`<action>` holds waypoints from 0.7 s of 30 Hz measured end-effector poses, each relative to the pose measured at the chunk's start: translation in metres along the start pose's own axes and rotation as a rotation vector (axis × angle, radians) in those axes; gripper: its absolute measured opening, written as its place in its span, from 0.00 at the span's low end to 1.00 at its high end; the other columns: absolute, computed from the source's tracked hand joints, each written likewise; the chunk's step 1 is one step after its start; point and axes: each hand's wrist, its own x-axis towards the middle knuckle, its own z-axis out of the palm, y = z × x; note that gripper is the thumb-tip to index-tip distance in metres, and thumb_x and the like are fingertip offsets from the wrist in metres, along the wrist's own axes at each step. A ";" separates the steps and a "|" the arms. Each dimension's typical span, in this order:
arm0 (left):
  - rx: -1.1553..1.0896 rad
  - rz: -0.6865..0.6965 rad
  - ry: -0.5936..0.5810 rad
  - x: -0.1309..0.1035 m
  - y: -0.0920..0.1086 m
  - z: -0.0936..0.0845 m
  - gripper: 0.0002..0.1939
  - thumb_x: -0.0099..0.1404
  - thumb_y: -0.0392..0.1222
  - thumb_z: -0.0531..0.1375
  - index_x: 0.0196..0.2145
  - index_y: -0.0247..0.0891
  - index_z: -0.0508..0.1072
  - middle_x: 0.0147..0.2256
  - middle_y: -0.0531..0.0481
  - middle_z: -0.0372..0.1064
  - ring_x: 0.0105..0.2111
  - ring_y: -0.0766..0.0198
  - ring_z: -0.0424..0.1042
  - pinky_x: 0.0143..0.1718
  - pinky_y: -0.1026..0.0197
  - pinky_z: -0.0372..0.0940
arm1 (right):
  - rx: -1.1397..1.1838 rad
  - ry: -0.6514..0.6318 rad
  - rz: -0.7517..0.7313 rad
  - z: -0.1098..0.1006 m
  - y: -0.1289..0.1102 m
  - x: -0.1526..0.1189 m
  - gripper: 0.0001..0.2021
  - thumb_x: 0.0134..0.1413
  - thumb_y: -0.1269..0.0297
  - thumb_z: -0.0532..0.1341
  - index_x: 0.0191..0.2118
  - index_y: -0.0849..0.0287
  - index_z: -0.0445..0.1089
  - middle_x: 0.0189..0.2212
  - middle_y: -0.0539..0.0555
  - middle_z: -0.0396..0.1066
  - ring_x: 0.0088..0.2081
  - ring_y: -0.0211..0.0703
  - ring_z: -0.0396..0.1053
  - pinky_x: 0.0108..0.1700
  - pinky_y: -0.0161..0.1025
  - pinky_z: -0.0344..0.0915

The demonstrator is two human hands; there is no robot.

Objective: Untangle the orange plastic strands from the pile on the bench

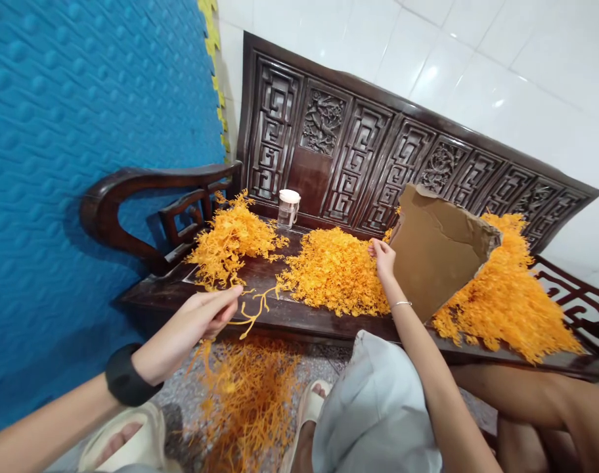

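Note:
My left hand [208, 314] pinches a branching orange plastic strip [253, 309] at the front edge of a dark carved wooden bench [280, 315]. My right hand [382, 257] rests fingers-down on the middle heap of orange plastic pieces [333, 269] on the seat, beside a torn brown cardboard sheet [435, 249] that stands tilted against the right heap. It holds nothing that I can see. A smaller heap [230, 240] lies at the left end of the seat, and a large heap [506, 295] covers the right end.
A clear jar with a white lid [288, 207] stands at the back of the seat. More orange strips [250, 394] lie on the floor between my sandalled feet. A blue padded wall [83, 131] is on the left. Another person's bare limb [540, 401] is at the lower right.

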 end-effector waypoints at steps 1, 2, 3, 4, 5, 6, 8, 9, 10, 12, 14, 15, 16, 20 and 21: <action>0.020 0.002 -0.008 0.001 0.000 0.001 0.25 0.55 0.59 0.53 0.14 0.38 0.51 0.15 0.60 0.39 0.17 0.72 0.38 0.19 0.66 0.36 | 0.004 0.012 -0.018 0.001 0.000 0.001 0.20 0.38 0.55 0.59 0.34 0.68 0.69 0.25 0.54 0.69 0.25 0.37 0.65 0.30 0.35 0.62; 0.039 0.002 -0.017 0.002 0.000 0.003 0.25 0.54 0.60 0.52 0.14 0.38 0.52 0.15 0.60 0.39 0.17 0.72 0.38 0.19 0.66 0.36 | 0.005 0.021 -0.037 0.002 0.000 0.003 0.20 0.38 0.55 0.59 0.34 0.69 0.69 0.26 0.55 0.69 0.25 0.37 0.65 0.30 0.36 0.62; 0.052 -0.002 -0.024 0.002 -0.001 0.004 0.25 0.54 0.60 0.52 0.14 0.38 0.52 0.15 0.60 0.39 0.17 0.72 0.37 0.19 0.65 0.36 | 0.000 0.023 -0.058 0.003 0.001 0.004 0.20 0.38 0.56 0.59 0.34 0.69 0.69 0.27 0.56 0.70 0.25 0.37 0.65 0.30 0.36 0.62; 0.059 -0.009 -0.029 0.003 -0.001 0.005 0.25 0.54 0.61 0.52 0.14 0.38 0.52 0.15 0.60 0.39 0.17 0.72 0.37 0.19 0.65 0.36 | -0.011 0.016 -0.079 0.004 0.001 0.006 0.20 0.38 0.56 0.59 0.35 0.69 0.69 0.28 0.57 0.70 0.26 0.37 0.65 0.31 0.37 0.63; 0.060 -0.012 -0.033 0.004 -0.001 0.006 0.25 0.54 0.61 0.52 0.14 0.38 0.52 0.15 0.61 0.38 0.17 0.72 0.37 0.19 0.65 0.35 | -0.028 0.005 -0.103 0.005 0.002 0.007 0.20 0.38 0.57 0.59 0.35 0.69 0.70 0.29 0.57 0.70 0.27 0.38 0.65 0.33 0.37 0.63; 0.059 -0.014 -0.037 0.004 -0.001 0.007 0.25 0.54 0.61 0.52 0.14 0.38 0.52 0.14 0.61 0.38 0.17 0.72 0.37 0.19 0.65 0.35 | -0.054 -0.002 -0.127 0.007 0.002 0.008 0.19 0.39 0.57 0.58 0.35 0.69 0.70 0.30 0.58 0.71 0.28 0.38 0.66 0.34 0.38 0.63; 0.056 -0.005 -0.041 0.005 -0.001 0.008 0.25 0.53 0.61 0.52 0.14 0.38 0.52 0.15 0.61 0.39 0.17 0.72 0.37 0.19 0.65 0.36 | -0.130 -0.001 -0.177 0.009 0.003 0.009 0.18 0.40 0.58 0.58 0.36 0.68 0.69 0.30 0.58 0.71 0.30 0.39 0.66 0.37 0.38 0.63; 0.056 -0.001 -0.044 0.005 -0.001 0.008 0.25 0.53 0.61 0.52 0.14 0.38 0.52 0.15 0.60 0.39 0.17 0.72 0.38 0.19 0.65 0.36 | -0.179 0.002 -0.198 0.011 0.004 0.009 0.18 0.40 0.58 0.58 0.36 0.67 0.69 0.30 0.58 0.71 0.31 0.39 0.66 0.37 0.38 0.63; 0.054 0.002 -0.046 0.005 -0.001 0.008 0.25 0.53 0.61 0.53 0.14 0.38 0.52 0.15 0.60 0.40 0.17 0.72 0.38 0.19 0.65 0.36 | -0.232 0.002 -0.216 0.012 0.004 0.008 0.18 0.41 0.58 0.57 0.36 0.67 0.69 0.29 0.57 0.70 0.31 0.39 0.66 0.37 0.38 0.63; 0.049 -0.002 -0.051 0.005 -0.001 0.008 0.25 0.53 0.60 0.53 0.14 0.38 0.52 0.15 0.60 0.40 0.17 0.72 0.38 0.19 0.65 0.36 | -0.326 -0.015 -0.242 0.013 0.005 0.007 0.17 0.43 0.58 0.57 0.36 0.66 0.69 0.29 0.56 0.70 0.31 0.39 0.66 0.37 0.38 0.62; 0.041 -0.009 -0.059 0.007 -0.003 0.007 0.25 0.54 0.60 0.52 0.14 0.38 0.53 0.15 0.60 0.40 0.17 0.72 0.39 0.19 0.65 0.36 | -0.389 -0.052 -0.258 0.013 0.005 0.006 0.16 0.44 0.58 0.56 0.35 0.64 0.70 0.29 0.56 0.70 0.30 0.39 0.65 0.37 0.38 0.62; 0.034 -0.011 -0.063 0.007 -0.003 0.006 0.25 0.54 0.60 0.52 0.14 0.38 0.53 0.15 0.60 0.40 0.17 0.72 0.38 0.19 0.65 0.36 | -0.414 -0.070 -0.267 0.013 0.005 0.006 0.15 0.44 0.58 0.56 0.35 0.64 0.70 0.29 0.56 0.70 0.30 0.39 0.65 0.37 0.38 0.62; 0.025 -0.011 -0.066 0.008 -0.004 0.006 0.25 0.54 0.60 0.52 0.14 0.38 0.53 0.15 0.60 0.40 0.17 0.72 0.38 0.19 0.65 0.36 | -0.439 -0.087 -0.277 0.012 0.006 0.006 0.15 0.44 0.58 0.56 0.35 0.64 0.70 0.30 0.56 0.70 0.29 0.39 0.64 0.37 0.38 0.61; -0.012 -0.011 -0.081 0.009 -0.005 0.004 0.24 0.56 0.59 0.51 0.15 0.38 0.53 0.15 0.60 0.39 0.17 0.72 0.37 0.19 0.64 0.35 | -0.522 -0.111 -0.290 0.011 0.007 0.005 0.14 0.43 0.60 0.58 0.34 0.64 0.71 0.35 0.57 0.67 0.27 0.36 0.61 0.39 0.39 0.60; -0.019 -0.011 -0.084 0.008 -0.005 0.004 0.24 0.56 0.58 0.51 0.15 0.38 0.53 0.15 0.60 0.39 0.16 0.72 0.37 0.19 0.64 0.34 | -0.526 -0.098 -0.281 0.011 0.007 0.004 0.14 0.42 0.61 0.58 0.35 0.64 0.71 0.35 0.58 0.67 0.26 0.35 0.61 0.39 0.40 0.60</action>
